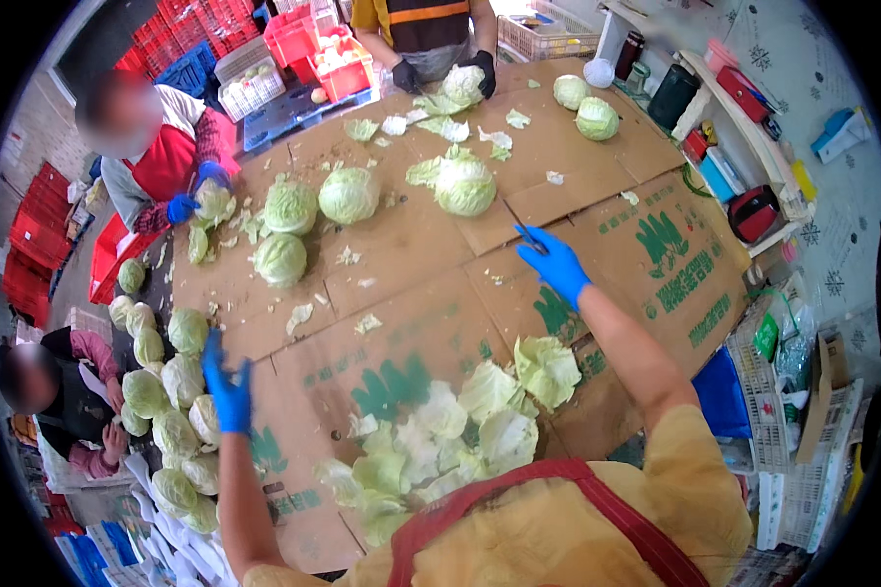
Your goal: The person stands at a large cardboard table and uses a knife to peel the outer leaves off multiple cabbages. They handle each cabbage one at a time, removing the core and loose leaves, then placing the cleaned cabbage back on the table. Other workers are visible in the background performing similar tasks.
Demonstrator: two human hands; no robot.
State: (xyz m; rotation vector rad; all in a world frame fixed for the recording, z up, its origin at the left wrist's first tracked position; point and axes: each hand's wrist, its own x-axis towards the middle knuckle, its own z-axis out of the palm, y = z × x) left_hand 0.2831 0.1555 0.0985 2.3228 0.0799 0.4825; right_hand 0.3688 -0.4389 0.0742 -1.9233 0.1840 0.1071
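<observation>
My left hand point(227, 385), in a blue glove, is at the left edge of the cardboard-covered table, fingers apart, beside a pile of trimmed cabbages point(183, 379). My right hand point(554, 264), also blue-gloved, is over the table's middle with a small knife point(526, 236) in its fingers. Beyond it sits a cabbage with a loose outer leaf point(465, 185). Three more cabbages stand together further left, among them a round one point(349, 195) and a lower one point(280, 260). Loose cabbage leaves point(440, 433) lie in a heap close to my body.
A co-worker in black gloves handles a cabbage point(463, 85) at the far edge. Another, in blue gloves, holds one point(214, 201) at the left. A third person is beside the pile. Two cabbages point(596, 118) lie far right, near a cluttered shelf point(749, 147). Leaf scraps dot the cardboard.
</observation>
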